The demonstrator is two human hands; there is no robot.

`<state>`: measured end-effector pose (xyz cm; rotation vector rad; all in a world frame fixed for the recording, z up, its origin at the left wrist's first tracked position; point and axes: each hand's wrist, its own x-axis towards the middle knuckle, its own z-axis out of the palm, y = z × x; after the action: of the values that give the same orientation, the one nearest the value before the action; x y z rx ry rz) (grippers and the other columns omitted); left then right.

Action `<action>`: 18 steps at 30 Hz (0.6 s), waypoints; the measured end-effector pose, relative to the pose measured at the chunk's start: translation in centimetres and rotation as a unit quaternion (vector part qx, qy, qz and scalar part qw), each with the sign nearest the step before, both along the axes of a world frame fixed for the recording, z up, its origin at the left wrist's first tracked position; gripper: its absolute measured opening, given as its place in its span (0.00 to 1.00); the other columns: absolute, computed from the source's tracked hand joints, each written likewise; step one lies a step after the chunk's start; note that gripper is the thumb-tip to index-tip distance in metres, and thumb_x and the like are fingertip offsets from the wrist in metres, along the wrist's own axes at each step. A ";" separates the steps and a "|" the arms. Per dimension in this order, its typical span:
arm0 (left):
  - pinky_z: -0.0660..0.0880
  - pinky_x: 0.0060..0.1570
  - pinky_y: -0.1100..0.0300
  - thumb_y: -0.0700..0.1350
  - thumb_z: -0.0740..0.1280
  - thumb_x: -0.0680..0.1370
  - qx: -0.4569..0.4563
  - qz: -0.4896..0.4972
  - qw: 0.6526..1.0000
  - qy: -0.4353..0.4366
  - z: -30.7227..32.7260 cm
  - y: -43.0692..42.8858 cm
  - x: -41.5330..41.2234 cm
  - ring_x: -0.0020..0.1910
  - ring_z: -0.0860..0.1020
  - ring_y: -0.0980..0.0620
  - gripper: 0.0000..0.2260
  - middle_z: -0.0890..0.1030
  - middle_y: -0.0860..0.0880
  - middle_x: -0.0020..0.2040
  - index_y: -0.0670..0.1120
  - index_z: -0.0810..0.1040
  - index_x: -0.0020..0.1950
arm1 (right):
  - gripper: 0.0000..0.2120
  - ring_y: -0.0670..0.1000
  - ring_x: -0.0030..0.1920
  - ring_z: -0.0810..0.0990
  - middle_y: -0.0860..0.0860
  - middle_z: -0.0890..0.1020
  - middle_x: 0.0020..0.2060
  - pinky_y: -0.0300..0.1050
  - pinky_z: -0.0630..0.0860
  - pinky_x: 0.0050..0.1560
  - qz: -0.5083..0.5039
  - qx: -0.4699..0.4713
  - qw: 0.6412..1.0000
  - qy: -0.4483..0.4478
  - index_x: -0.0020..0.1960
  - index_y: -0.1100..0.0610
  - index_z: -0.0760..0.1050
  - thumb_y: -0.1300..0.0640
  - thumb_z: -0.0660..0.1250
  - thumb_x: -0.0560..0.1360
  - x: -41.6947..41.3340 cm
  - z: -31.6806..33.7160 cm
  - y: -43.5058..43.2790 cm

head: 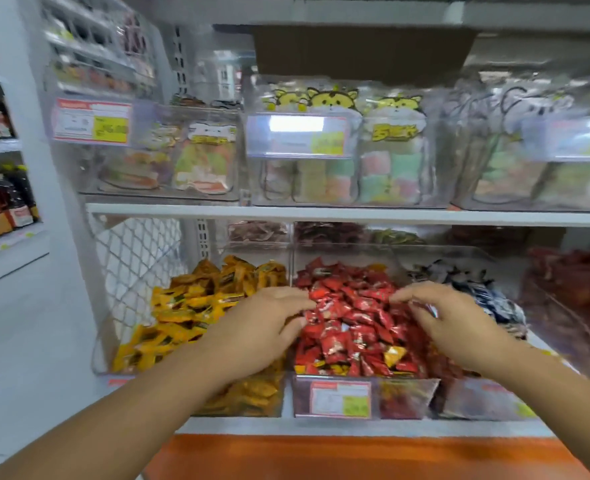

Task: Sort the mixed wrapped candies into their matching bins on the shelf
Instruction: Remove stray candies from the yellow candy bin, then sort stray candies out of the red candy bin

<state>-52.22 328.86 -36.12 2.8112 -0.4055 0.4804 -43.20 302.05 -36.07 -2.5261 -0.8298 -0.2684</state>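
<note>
I see both forearms reaching over the shelf (355, 427) front edge. Left hand (262, 323) and right hand (454, 322) are palm-down on the red candies (352, 327), fingers curled into the pile; can't tell if either holds one. Stray yellow candy (394, 355) lies among the reds near the front. Yellow candies (196, 303) are piled to the left.

Both arms are bare and reach forward, converging. The left forearm (130, 403) enters from the lower left, the right forearm (563, 393) from the lower right. The left hand (265, 327) is palm down, its fingers (297, 299) close together, gently bent and pointing toward the right hand (456, 320), with the thumb spread beneath them. The right hand is palm down with knuckles raised and fingers curled downward, tips bunched toward the left hand. The hands are near but apart. Whether the right hand grips anything cannot be determined.
</note>
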 end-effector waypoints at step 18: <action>0.68 0.47 0.59 0.57 0.74 0.71 0.242 -0.022 0.955 0.173 -0.1 -5.2 6.5 0.60 0.75 0.53 0.33 0.78 0.59 0.62 0.62 0.64 0.73 | 0.20 0.47 0.59 0.72 0.45 0.78 0.53 0.43 0.62 0.55 0.057 -0.280 0.955 -0.082 0.64 0.39 0.72 0.45 0.69 0.73 2.2 -0.4 2.6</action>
<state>-45.69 323.63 -36.18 3.2531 -0.5695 -0.1517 -41.01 304.65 -36.43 -2.9882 -1.2612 -0.2286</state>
